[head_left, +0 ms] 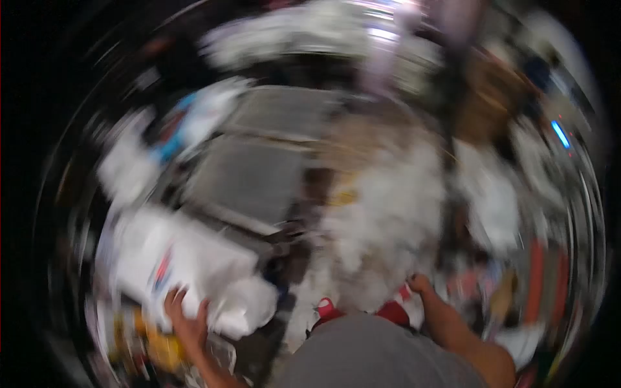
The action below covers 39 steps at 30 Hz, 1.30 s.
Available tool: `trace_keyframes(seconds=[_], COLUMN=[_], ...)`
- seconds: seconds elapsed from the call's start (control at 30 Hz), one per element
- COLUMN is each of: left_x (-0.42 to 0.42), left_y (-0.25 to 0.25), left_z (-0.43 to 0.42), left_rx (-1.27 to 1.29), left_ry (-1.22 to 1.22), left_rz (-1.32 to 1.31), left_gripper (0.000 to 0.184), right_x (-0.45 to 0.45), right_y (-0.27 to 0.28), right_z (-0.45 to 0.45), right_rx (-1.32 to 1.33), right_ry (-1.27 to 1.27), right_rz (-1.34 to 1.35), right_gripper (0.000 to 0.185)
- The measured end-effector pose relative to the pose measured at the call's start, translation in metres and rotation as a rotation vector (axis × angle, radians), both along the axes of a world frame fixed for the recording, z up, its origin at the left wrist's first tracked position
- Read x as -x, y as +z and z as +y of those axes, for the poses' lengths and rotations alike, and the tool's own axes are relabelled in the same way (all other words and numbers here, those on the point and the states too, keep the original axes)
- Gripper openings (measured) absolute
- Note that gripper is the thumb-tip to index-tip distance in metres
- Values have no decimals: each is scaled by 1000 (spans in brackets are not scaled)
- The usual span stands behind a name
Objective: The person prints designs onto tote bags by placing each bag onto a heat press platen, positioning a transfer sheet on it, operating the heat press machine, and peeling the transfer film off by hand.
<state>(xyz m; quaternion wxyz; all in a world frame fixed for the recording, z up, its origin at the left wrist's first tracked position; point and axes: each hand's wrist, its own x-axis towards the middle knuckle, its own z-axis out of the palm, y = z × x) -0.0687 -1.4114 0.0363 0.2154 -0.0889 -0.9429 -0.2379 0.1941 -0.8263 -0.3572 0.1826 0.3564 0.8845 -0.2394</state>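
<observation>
The head view is badly smeared by motion. At the lower left, my left hand [187, 318] has its fingers spread against the near side of a large white sack [187, 258] with a small red and blue mark. It does not grip the sack. My right hand [419, 284] hangs low, right of centre, beside a red and white shoe; its fingers are blurred, and whether it holds anything cannot be made out. Between the hands are the grey shirt front and the feet in red and white footwear.
Two grey flat-topped blocks or lids [249, 178] lie beyond the sack. White loose material or bags [401, 200] cover the middle floor. A brown box [488, 100] stands at the upper right, with more white bags [488, 200] below it. Yellow items [162, 349] lie lower left.
</observation>
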Motion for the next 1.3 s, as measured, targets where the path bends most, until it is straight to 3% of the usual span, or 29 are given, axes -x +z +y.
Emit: trace_keyframes(seconds=[0.03,0.07,0.1,0.13,0.17,0.2,0.23,0.27,0.3,0.37,0.43,0.53,0.57,0.63,0.67,0.73,0.8,0.9,0.97,1.03,1.1,1.23,1.3], left_x=[10,20,32,28,19,30,20,11,3,-69,-104,-126,-127,-112,-103,-78,-34,31,54,49,68,95,124], left_y=[-4,-12,-17,-16,-15,-46,-59,-65,-102,-77,-99,-123,-136,-163,-170,-188,-225,-284,-307,-324,-357,-371,-377], left_z=[21,51,87,137,183,208,259,303,332,438,490,544,552,548,547,538,514,486,508,540,572,680,740], left_rx=[-95,-91,-89,-27,40,-18,128,168,71,184,250,571,596,755,759,995,1041,638,155,377,672,769,791], left_ry=[-81,-203,-298,-417,-505,-696,-607,-773,-818,-844,-978,-1077,-1063,-796,-783,-768,-783,-661,-175,-574,-752,-872,-921], left_rz=[-80,-84,-85,-137,-178,-221,-413,-543,-570,-792,-919,-954,-946,-1104,-1086,-1092,-1145,-1574,-2045,-1760,-1510,-1462,-1473], left_gripper=[45,40,36,36,42,45,28,26,23,20,20,22,22,26,26,33,35,38,41,42,36,29,26], right_x=[-59,-153,-164,-214,-240,-258,-275,-295,-315,-334,-359,-413,-410,-392,-374,-354,-337,-302,-281,-260,-240,-216,-208], right_y=[-4,-123,-17,-44,-31,-15,-11,-25,-38,-38,-62,-171,-168,-116,-79,-83,-86,-104,-102,-92,-60,-61,-105], right_z=[17,58,42,49,58,67,81,99,116,146,174,196,202,220,229,239,250,287,328,377,426,501,524], right_rx=[-21,15,109,-27,3,-3,-6,-7,-9,-51,-275,-403,-375,-169,-94,-65,-24,-117,-69,-20,-181,-165,-295], right_ry=[-191,-207,-695,-810,-947,-1059,-1154,-1188,-1223,-1367,-1446,-1374,-1378,-1573,-1634,-1603,-1599,-1630,-1627,-1624,-1643,-1787,-1797], right_rz=[-109,-213,-205,-105,-131,-104,-73,-61,-52,59,147,21,26,176,228,298,382,344,448,543,470,385,98], right_gripper=[57,61,61,60,58,57,57,55,54,52,46,37,37,29,26,29,31,28,30,33,44,56,59])
